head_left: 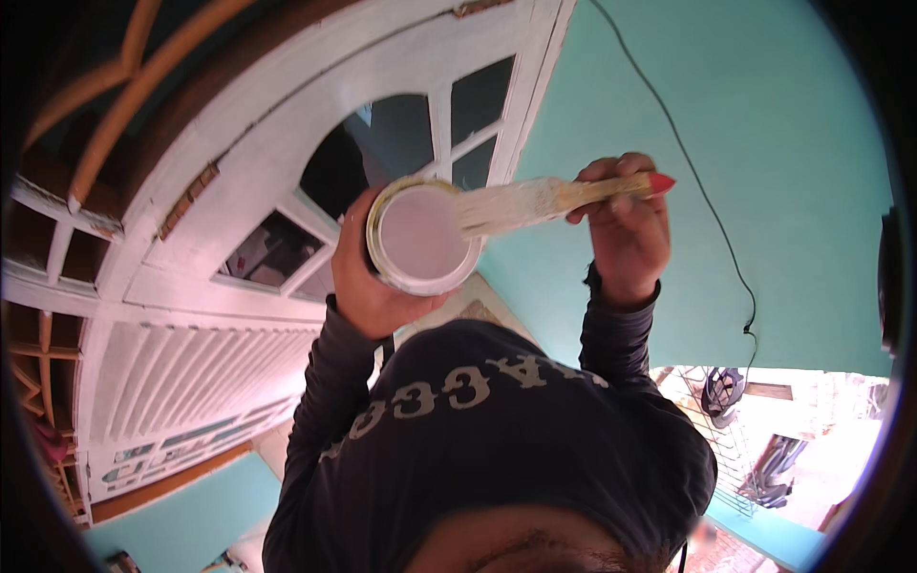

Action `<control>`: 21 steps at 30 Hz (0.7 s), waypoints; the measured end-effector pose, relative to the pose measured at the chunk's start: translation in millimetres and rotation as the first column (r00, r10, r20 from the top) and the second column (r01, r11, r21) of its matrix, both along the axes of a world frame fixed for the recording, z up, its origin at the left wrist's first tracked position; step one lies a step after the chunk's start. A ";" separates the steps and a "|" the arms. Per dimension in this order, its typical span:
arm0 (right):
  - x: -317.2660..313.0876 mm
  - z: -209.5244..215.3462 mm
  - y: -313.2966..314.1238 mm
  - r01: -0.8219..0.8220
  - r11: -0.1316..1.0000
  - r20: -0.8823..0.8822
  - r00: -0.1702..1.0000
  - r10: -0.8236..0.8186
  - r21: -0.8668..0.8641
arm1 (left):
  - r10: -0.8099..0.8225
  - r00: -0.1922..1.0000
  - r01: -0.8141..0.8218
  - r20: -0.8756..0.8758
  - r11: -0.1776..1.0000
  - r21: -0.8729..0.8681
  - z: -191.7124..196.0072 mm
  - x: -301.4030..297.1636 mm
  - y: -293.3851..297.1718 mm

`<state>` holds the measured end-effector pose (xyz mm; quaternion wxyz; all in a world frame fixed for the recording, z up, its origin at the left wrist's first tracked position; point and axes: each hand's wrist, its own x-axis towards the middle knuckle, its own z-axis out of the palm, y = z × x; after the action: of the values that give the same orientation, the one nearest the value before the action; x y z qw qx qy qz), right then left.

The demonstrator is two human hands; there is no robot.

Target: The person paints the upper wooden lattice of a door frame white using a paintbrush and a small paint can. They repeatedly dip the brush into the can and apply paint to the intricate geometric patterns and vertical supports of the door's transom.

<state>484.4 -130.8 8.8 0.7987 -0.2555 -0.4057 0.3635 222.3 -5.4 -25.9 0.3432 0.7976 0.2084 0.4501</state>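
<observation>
My left hand [360, 274] is wrapped round a round paint can [373, 227], its open top facing up. Pale, pinkish-white paint [420, 234] shows inside it. With my right hand [628, 229] I grip a paintbrush [583, 194] by its light wooden handle, whose tip is red. The brush lies almost level, and its paint-coated bristles [506, 207] reach the right side of the can's rim. Whether the bristle ends touch the paint I cannot tell.
A white panelled door [201, 372] with glass panes stands at the left, with brown hinges. Turquoise wall [783, 191] fills the right, and a dark cable [678, 134] hangs down it. A wire rack [683, 401] is at the lower right.
</observation>
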 end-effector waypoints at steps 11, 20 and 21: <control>-20.8 -1.1 0.5 -0.030 0.994 0.168 0.985 0.048 -0.109 | -0.121 0.991 0.129 0.063 0.983 -0.128 -30.8 5.6 -9.5; -15.6 -8.2 24.4 0.095 0.995 -0.062 0.994 -0.095 -0.009 | -0.127 0.977 0.168 0.170 0.952 -0.256 -20.6 3.1 -8.5; -18.5 -14.0 27.8 0.089 0.995 -0.102 0.991 -0.092 -0.034 | -0.173 0.978 0.196 0.115 0.952 -0.234 -16.8 -1.1 -10.4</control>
<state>465.9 -102.9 -5.1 0.8305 -0.2662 -0.3464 0.3456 221.2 -15.8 -42.6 0.4884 0.7435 0.1704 0.4238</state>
